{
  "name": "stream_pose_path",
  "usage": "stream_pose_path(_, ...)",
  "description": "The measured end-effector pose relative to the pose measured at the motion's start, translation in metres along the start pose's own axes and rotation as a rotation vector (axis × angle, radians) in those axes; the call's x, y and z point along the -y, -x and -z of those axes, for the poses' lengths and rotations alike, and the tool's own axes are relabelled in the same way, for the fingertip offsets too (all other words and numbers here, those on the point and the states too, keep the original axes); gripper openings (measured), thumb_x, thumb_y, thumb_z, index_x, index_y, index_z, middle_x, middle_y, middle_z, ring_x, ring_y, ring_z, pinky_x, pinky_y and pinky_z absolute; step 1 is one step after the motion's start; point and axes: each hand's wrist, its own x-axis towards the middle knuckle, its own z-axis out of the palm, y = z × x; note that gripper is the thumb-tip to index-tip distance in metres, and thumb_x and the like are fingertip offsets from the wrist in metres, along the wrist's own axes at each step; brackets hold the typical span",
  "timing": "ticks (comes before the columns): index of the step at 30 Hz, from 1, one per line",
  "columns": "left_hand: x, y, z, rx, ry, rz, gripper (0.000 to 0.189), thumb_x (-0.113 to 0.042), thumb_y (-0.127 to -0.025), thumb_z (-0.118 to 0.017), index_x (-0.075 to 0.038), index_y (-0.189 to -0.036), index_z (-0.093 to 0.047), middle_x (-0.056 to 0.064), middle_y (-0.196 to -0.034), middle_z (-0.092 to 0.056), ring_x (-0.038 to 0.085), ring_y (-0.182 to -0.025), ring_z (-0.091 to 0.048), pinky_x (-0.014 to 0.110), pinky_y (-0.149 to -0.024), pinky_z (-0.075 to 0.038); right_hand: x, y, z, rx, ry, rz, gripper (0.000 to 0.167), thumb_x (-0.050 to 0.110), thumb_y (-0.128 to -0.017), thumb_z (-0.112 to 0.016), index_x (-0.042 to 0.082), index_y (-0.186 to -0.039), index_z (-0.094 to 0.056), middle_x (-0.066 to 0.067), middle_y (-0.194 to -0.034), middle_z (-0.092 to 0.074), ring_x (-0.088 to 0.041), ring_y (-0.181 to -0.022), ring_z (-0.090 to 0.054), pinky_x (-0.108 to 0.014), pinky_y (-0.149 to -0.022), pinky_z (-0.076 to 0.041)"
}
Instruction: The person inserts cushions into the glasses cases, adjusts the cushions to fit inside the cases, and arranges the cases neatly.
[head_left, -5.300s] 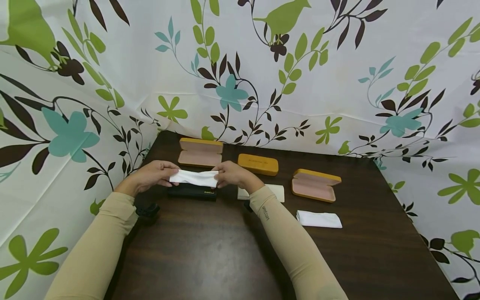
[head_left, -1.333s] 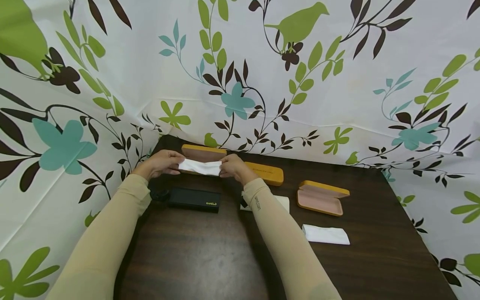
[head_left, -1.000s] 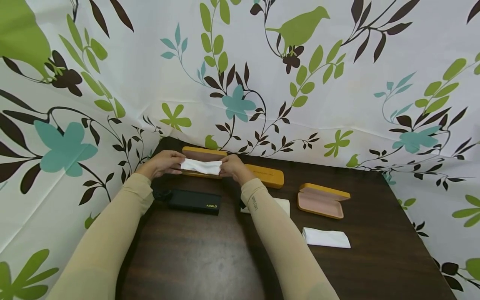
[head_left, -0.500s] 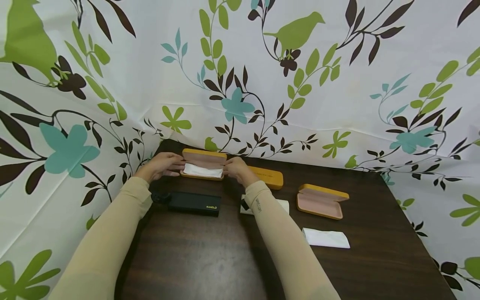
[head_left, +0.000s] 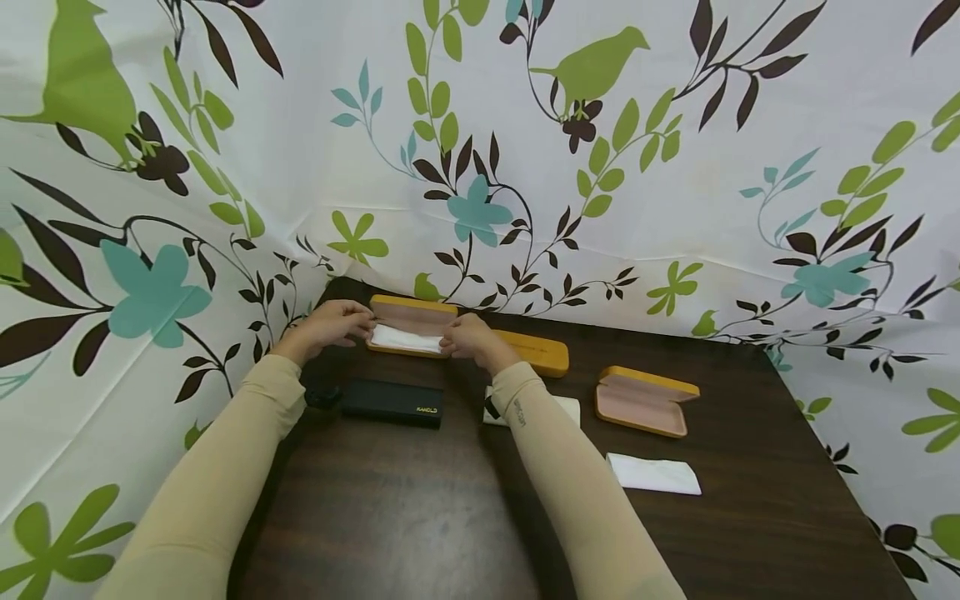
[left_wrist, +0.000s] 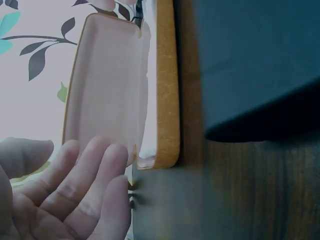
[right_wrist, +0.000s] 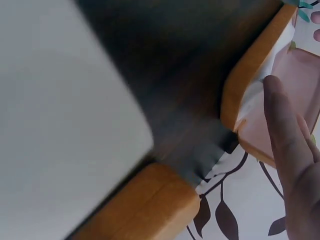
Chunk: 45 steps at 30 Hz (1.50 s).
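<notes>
An open yellow glasses case with pink lining stands at the back left of the table, a folded white cloth lying in its lower half. My left hand is by the case's left end, fingers relaxed and holding nothing; in the left wrist view its fingertips overlap the lid's end. My right hand is at the right end. In the right wrist view its extended finger reaches over the rim to the cloth; whether it touches is hard to tell.
In front lies a black case with gold lettering. To the right are a shut yellow case, a cream folded piece partly under my forearm, another open yellow case and a folded white cloth. A patterned curtain borders the table.
The white cloth, earlier stretched between both hands, was moved back over the open case and lowered into it. My left hand has let go; my right fingers have moved slightly inward over its right end.
</notes>
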Motion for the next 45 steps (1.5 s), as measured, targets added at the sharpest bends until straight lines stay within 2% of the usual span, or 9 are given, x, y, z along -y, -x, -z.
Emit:
stream_pose_path(5,0.001,0.003,-0.002,0.029,0.008,-0.002,0.045,-0.025,-0.110,-0.045,0.009,-0.140,-0.050,0.029,-0.134,-0.058,0.042,-0.122,-0.060,0.054,-0.098,-0.052,-0.003,-0.003,-0.005,0.027,0.055,0.014,0.038,0.012,-0.107,-0.047,-0.010,-0.137,-0.053,-0.014,-0.108,-0.065,-0.027,-0.108,-0.065,-0.043,-0.103,-0.050)
stream_pose_path(10,0.000,0.006,-0.001,0.038,0.010,-0.003,0.047,-0.026,-0.110,-0.046,0.009,-0.141,-0.049,0.029,-0.134,-0.058,0.042,-0.123,-0.059,0.055,-0.099,-0.051,-0.007,-0.006,-0.007,0.045,0.086,0.049,0.025,0.012,-0.106,-0.049,-0.008,-0.118,-0.057,-0.007,-0.089,-0.049,-0.026,-0.093,-0.051,-0.047,-0.098,-0.048)
stream_pose_path(18,0.001,0.003,-0.001,-0.048,-0.038,-0.043,0.045,-0.027,-0.110,-0.046,0.005,-0.142,-0.050,0.027,-0.137,-0.056,0.041,-0.122,-0.059,0.054,-0.099,-0.051,-0.012,-0.010,-0.006,0.053,0.166,0.060,0.043,0.019,-0.107,-0.049,-0.004,-0.144,-0.052,-0.017,-0.134,-0.057,-0.028,-0.122,-0.056,-0.044,-0.104,-0.049)
stream_pose_path(26,-0.009,0.001,-0.002,-0.222,-0.151,-0.126,0.044,-0.026,-0.110,-0.045,-0.004,-0.148,-0.044,0.024,-0.149,-0.044,0.043,-0.137,-0.041,0.060,-0.107,-0.039,-0.007,-0.005,0.001,-0.145,0.101,0.126,0.037,0.013,-0.106,-0.048,-0.004,-0.136,-0.060,-0.020,-0.133,-0.061,-0.032,-0.117,-0.059,-0.044,-0.097,-0.050)
stream_pose_path(29,-0.014,0.002,-0.003,-0.225,-0.230,-0.139,0.051,-0.030,-0.110,-0.043,-0.006,-0.155,-0.037,0.028,-0.155,-0.037,0.046,-0.142,-0.035,0.064,-0.111,-0.033,-0.002,-0.002,0.001,-0.283,0.024,0.153,0.032,0.013,-0.106,-0.048,-0.005,-0.128,-0.065,-0.022,-0.123,-0.066,-0.036,-0.113,-0.064,-0.045,-0.094,-0.053)
stream_pose_path(32,-0.016,0.000,-0.005,-0.177,-0.355,-0.150,0.058,-0.035,-0.111,-0.039,-0.005,-0.160,-0.028,0.027,-0.160,-0.029,0.047,-0.146,-0.029,0.064,-0.115,-0.026,0.002,-0.001,0.001,-0.416,0.091,0.230,0.030,0.012,-0.105,-0.049,-0.002,-0.123,-0.068,-0.018,-0.121,-0.067,-0.034,-0.111,-0.064,-0.045,-0.090,-0.053)
stream_pose_path(35,-0.015,-0.001,-0.008,-0.130,-0.466,-0.166,0.062,-0.041,-0.112,-0.033,-0.003,-0.161,-0.024,0.024,-0.162,-0.028,0.047,-0.146,-0.029,0.062,-0.117,-0.025,0.002,-0.002,-0.002,-0.350,0.266,0.288,0.039,0.016,-0.106,-0.049,0.003,-0.141,-0.058,-0.014,-0.140,-0.059,-0.029,-0.129,-0.054,-0.042,-0.102,-0.047)
stream_pose_path(40,-0.013,-0.001,-0.012,-0.094,-0.571,-0.210,0.063,-0.043,-0.112,-0.032,-0.001,-0.159,-0.028,0.024,-0.160,-0.031,0.046,-0.144,-0.034,0.060,-0.116,-0.029,-0.002,-0.003,-0.006,-0.039,0.530,0.327,0.063,0.023,-0.108,-0.044,0.004,-0.162,-0.019,-0.012,-0.169,-0.016,-0.026,-0.155,-0.016,-0.040,-0.124,-0.019)
stream_pose_path(45,-0.016,0.001,-0.014,-0.102,-0.598,-0.229,0.056,-0.035,-0.113,-0.032,-0.001,-0.157,-0.032,0.023,-0.160,-0.032,0.046,-0.144,-0.034,0.060,-0.116,-0.027,-0.004,0.000,-0.005,-0.035,0.703,0.326,0.063,0.022,-0.108,-0.044,0.005,-0.162,-0.016,-0.011,-0.170,-0.009,-0.029,-0.152,-0.023,-0.044,-0.121,-0.025)
